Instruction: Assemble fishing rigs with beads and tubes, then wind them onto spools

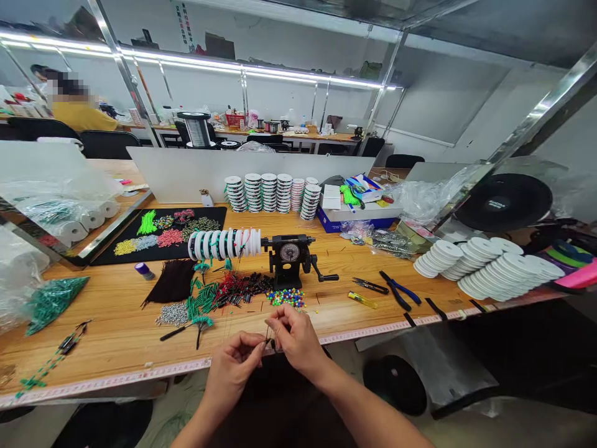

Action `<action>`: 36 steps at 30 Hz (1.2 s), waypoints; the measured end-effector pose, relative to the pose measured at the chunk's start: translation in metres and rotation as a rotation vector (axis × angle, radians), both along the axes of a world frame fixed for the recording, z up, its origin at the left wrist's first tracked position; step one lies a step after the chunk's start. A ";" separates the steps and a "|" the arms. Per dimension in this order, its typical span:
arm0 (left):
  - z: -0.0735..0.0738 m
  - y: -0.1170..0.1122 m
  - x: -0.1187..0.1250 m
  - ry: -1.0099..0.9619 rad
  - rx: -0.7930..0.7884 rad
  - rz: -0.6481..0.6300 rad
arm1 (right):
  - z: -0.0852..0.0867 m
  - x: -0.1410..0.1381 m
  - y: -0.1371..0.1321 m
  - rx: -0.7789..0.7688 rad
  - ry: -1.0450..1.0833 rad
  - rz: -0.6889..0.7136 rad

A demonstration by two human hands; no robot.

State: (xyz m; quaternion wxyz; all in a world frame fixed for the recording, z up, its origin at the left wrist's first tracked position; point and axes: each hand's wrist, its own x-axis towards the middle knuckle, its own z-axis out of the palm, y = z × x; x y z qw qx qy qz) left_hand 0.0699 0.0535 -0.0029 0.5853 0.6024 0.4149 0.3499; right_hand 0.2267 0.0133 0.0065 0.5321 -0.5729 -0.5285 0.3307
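My left hand (234, 363) and my right hand (293, 335) meet just in front of the wooden table's (116, 336) near edge. Both pinch a thin dark piece with fine line (269, 339) between thumb and fingertips; it is too small to name. Behind my hands lie a heap of coloured beads (285, 297), a pile of red and black tubes (237, 289) and green tubes (203, 298). A black hand-crank winder (290, 256) holds a row of white spools (224, 244) on its shaft.
Black pliers (398, 290), small snips (370, 285) and a yellow tube (362, 300) lie to the right. Stacks of white spools (485, 264) sit far right, more spools (273, 191) at the back. A black bead mat (161, 233) is at left. A person in yellow (79, 112) sits far back left.
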 end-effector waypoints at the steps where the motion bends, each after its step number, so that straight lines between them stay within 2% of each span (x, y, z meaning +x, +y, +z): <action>1: 0.000 0.000 0.000 -0.001 -0.017 0.007 | -0.002 -0.001 -0.002 0.043 -0.018 -0.026; 4: 0.000 0.001 0.001 -0.006 -0.067 0.016 | -0.010 -0.001 -0.011 0.317 -0.244 -0.126; 6: 0.000 0.000 0.001 -0.007 -0.099 0.014 | -0.015 0.001 -0.018 0.490 -0.428 -0.133; 10: -0.004 -0.001 0.002 -0.053 -0.191 -0.014 | -0.024 0.006 -0.025 0.597 -0.581 -0.086; 14: -0.005 -0.002 -0.001 -0.160 -0.255 -0.086 | -0.028 0.006 -0.024 0.604 -0.541 -0.101; 18: 0.006 -0.005 0.002 -0.090 -0.204 -0.079 | -0.029 0.001 -0.026 0.560 -0.460 -0.132; 22: 0.017 -0.008 0.012 -0.008 -0.150 -0.062 | -0.031 -0.003 -0.027 0.548 -0.479 -0.192; 26: 0.014 -0.009 0.016 0.037 -0.046 -0.039 | -0.033 -0.004 -0.025 0.540 -0.476 -0.224; 30: 0.008 -0.006 0.014 0.109 0.061 0.006 | -0.031 -0.004 -0.023 0.501 -0.319 -0.179; 33: 0.011 -0.003 0.010 0.146 0.142 0.012 | -0.028 -0.003 -0.024 0.466 -0.220 -0.145; 35: 0.014 -0.001 0.009 0.053 0.032 -0.050 | -0.027 -0.001 -0.024 0.445 -0.171 -0.128; 36: 0.015 -0.001 0.009 -0.040 -0.115 -0.081 | -0.027 0.000 -0.024 0.435 -0.148 -0.120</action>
